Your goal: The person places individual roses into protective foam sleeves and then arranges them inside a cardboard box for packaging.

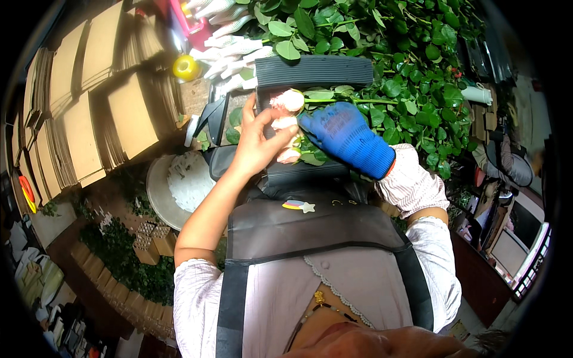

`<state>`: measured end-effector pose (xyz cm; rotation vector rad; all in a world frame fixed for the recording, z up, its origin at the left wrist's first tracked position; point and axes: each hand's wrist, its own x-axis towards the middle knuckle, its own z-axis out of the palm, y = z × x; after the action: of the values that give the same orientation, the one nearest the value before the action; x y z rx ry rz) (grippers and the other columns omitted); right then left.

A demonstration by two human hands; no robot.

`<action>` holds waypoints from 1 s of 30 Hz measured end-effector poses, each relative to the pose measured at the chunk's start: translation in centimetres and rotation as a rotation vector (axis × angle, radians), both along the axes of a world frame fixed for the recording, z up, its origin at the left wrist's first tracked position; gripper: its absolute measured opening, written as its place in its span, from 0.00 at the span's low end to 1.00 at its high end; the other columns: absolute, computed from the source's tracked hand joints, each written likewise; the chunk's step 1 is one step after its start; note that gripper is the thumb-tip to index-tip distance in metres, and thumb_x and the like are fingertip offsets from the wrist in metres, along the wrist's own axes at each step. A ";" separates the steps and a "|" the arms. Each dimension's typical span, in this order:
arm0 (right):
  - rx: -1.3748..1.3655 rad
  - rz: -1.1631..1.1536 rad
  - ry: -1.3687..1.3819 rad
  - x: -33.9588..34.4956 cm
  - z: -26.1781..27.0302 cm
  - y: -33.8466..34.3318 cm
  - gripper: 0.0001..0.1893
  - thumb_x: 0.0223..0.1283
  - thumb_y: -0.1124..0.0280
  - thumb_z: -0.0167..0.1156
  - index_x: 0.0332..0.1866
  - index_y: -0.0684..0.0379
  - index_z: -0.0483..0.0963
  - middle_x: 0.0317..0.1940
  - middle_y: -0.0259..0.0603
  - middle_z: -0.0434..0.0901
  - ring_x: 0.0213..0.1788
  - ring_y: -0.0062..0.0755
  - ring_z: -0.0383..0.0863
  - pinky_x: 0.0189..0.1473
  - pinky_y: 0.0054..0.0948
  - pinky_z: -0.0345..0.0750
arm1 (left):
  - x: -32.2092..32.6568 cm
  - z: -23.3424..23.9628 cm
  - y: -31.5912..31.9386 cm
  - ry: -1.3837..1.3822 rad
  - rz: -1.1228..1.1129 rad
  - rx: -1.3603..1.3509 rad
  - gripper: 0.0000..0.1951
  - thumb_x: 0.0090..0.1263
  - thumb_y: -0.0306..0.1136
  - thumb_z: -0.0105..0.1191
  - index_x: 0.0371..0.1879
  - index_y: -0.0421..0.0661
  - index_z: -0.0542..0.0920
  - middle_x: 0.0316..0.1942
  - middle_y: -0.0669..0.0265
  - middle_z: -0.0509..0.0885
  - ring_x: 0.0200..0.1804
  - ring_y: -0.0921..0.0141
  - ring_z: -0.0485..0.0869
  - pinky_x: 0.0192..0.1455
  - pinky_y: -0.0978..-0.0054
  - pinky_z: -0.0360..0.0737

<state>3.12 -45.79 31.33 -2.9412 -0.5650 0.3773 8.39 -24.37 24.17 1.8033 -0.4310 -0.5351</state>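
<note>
Pale pink roses lie with their heads in a row on a dark ribbed holder (313, 71), in front of the person. My bare left hand (264, 138) has its thumb and fingers spread around the heads, the thumb against the middle rose (284, 123). My right hand (333, 127), in a blue knitted glove, is closed just behind that head, where the stem runs under the glove; its fingertips are partly hidden. The upper rose (288, 100) lies above the glove, its leafy stem reaching right. A lower rose (289, 155) rests below my left thumb.
Leafy rose stems (403, 67) are heaped at the right and back. White foam net sleeves (233, 53), a yellow tape roll (186, 68) and black scissors (217, 112) lie to the left. Cardboard sheets (132, 116) stand stacked beyond. A round tub (156, 197) holds white pieces below.
</note>
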 end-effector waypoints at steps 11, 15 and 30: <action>-0.025 -0.242 -0.075 1.5 -2.1 -0.1 0.18 0.68 0.52 0.59 0.57 0.48 0.78 0.27 0.41 0.85 0.31 0.46 0.86 0.32 0.44 0.80 | -1.0 -0.5 -0.4 -0.044 0.093 -0.026 0.19 0.61 0.39 0.73 0.50 0.50 0.85 0.77 0.39 0.56 0.80 0.46 0.56 0.79 0.54 0.56; 0.068 -0.157 -0.116 1.7 -1.6 -0.9 0.11 0.65 0.54 0.60 0.42 0.49 0.76 0.24 0.38 0.84 0.27 0.44 0.85 0.29 0.44 0.78 | -0.9 -0.1 -0.7 -0.175 0.161 -0.030 0.25 0.63 0.37 0.72 0.56 0.42 0.78 0.64 0.52 0.67 0.67 0.57 0.69 0.71 0.62 0.67; 0.616 -0.234 -0.215 0.5 0.3 -1.0 0.20 0.64 0.74 0.61 0.62 0.55 0.78 0.58 0.49 0.81 0.57 0.53 0.82 0.59 0.43 0.80 | 0.4 -0.3 -1.6 -0.095 0.214 -0.018 0.13 0.60 0.32 0.72 0.42 0.42 0.86 0.55 0.53 0.72 0.58 0.62 0.74 0.62 0.68 0.72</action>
<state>3.64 -46.81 31.64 -2.4153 -0.2814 -0.1262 8.77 -26.00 23.92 1.8360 -0.3014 -0.2975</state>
